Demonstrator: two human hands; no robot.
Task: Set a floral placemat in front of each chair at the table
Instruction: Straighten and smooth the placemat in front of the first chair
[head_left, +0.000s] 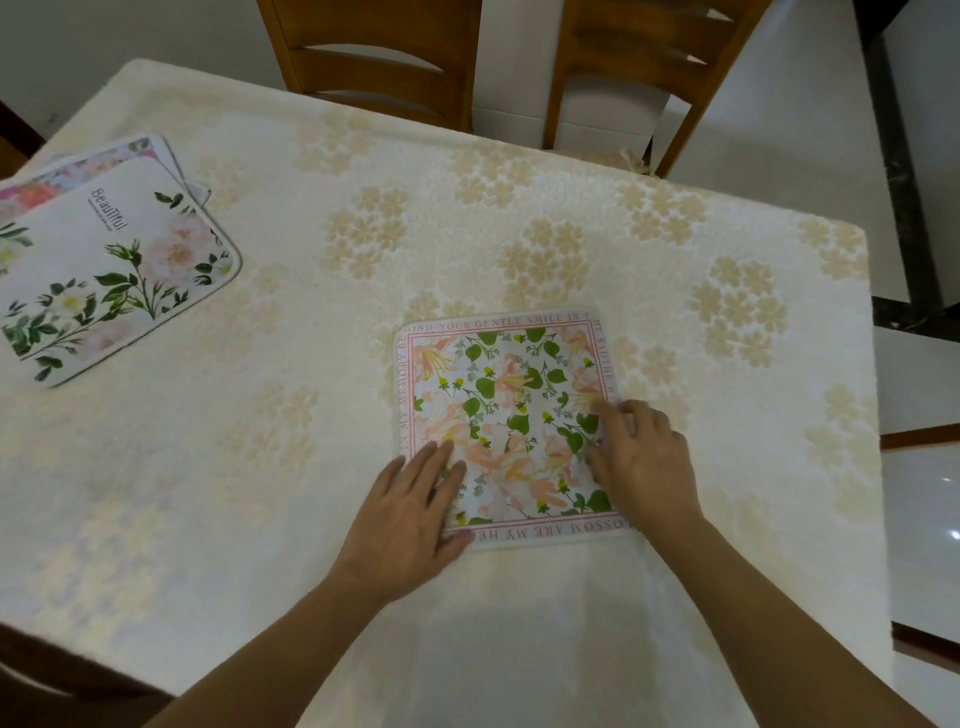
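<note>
1. Placemat (511, 410) with pink blooms and green leaves inside a lettered pink border lies flat on the near right part of the table (363, 270), close to the near edge where the person stands.
2. Handling, as a judgement: it looks thin, light and flexible, lying flush with no curl. On the textured cloth it should slide little, so flat palms can nudge it straight. To lift it, pinch a side edge or corner; it would likely droop if held at one point. Nothing about it looks fragile.
3. Left hand (410, 512) rests palm down on the mat's near left corner, fingers spread and gripping nothing.
4. Right hand (641, 457) lies on the mat's right edge, fingers loosely bent with tips on the border; it presses rather than holds, and I cannot tell whether any finger is tucked under the rim.
5. Stack of placemats (104, 260) sits well apart at the far left, the top one white with roses and the word "Beautiful", others fanned beneath it. These should handle the same way and peel off one at a time by a corner.
6. Two wooden chairs (374, 62) stand at the far side; no mat lies in front of them yet.
</note>
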